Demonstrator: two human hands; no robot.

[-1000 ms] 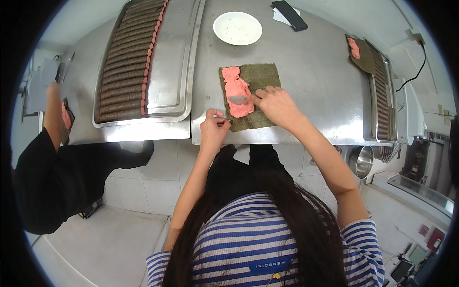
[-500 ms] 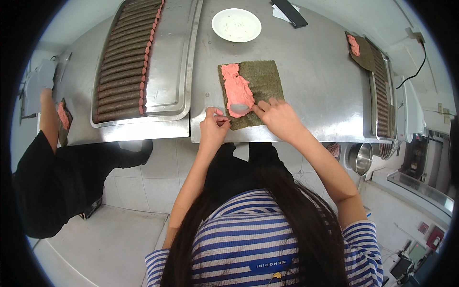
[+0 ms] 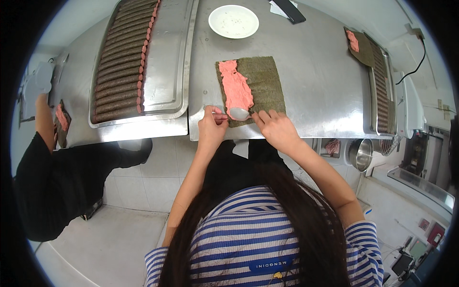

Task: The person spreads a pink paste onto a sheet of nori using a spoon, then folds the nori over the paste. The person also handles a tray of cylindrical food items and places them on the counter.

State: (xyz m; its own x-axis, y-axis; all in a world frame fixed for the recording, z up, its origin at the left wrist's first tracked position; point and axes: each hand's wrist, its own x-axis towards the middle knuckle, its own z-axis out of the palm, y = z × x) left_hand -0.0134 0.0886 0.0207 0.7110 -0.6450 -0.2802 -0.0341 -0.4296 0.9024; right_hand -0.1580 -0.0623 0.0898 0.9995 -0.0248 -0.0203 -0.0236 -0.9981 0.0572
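Note:
A dark green seaweed sheet [image 3: 265,79] lies flat on the steel table in front of me. Pink paste [image 3: 236,88] covers a long strip on its left side, thicker toward the near end. My right hand [image 3: 276,128] grips a spoon [image 3: 239,114], whose rounded bowl presses on the paste near the sheet's close edge; the fingers hide its handle. At the near left corner, my left hand [image 3: 213,125] is closed, thumb and fingers pinching the sheet's edge.
On the left, a metal tray [image 3: 179,91] carries several seaweed rolls [image 3: 122,71] with pink ends. Beyond the sheet stands a white plate [image 3: 234,22]. Another tray of rolls [image 3: 380,91] sits far right. A co-worker's arm [image 3: 45,119] reaches in at far left, beside another pasted sheet [image 3: 62,119].
The spoon has come closer to me along the paste, toward the sheet's near edge, with my right hand. My left hand stays at the corner. The view has shifted slightly.

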